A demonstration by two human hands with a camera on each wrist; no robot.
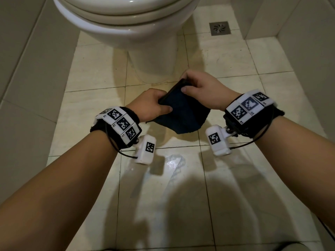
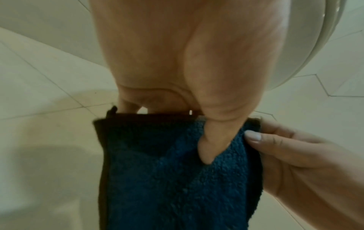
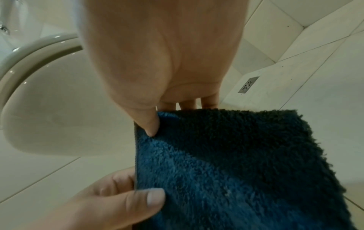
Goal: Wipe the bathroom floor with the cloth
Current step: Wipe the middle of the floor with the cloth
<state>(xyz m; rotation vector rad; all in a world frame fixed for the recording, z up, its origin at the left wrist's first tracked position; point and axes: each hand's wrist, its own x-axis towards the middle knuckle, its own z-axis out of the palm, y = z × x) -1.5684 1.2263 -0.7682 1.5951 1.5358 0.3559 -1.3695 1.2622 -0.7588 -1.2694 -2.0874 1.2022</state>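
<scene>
A dark blue terry cloth (image 1: 183, 115) hangs folded in the air above the beige tiled floor (image 1: 235, 84), in front of the toilet. My left hand (image 1: 154, 104) pinches its near upper edge, thumb on top. My right hand (image 1: 197, 87) pinches the far upper corner, thumb pressed on the cloth face. The left wrist view shows the cloth (image 2: 177, 171) under my left thumb, with the right hand (image 2: 295, 155) beside it. In the right wrist view the cloth (image 3: 236, 163) hangs from my right thumb, and the left hand (image 3: 118, 202) grips its lower edge.
A white toilet (image 1: 130, 24) stands straight ahead, its pedestal just beyond the cloth. A metal floor drain (image 1: 219, 28) lies at the far right. Tiled walls close in on both sides. A wet smear (image 1: 174, 163) glistens on the floor between my forearms.
</scene>
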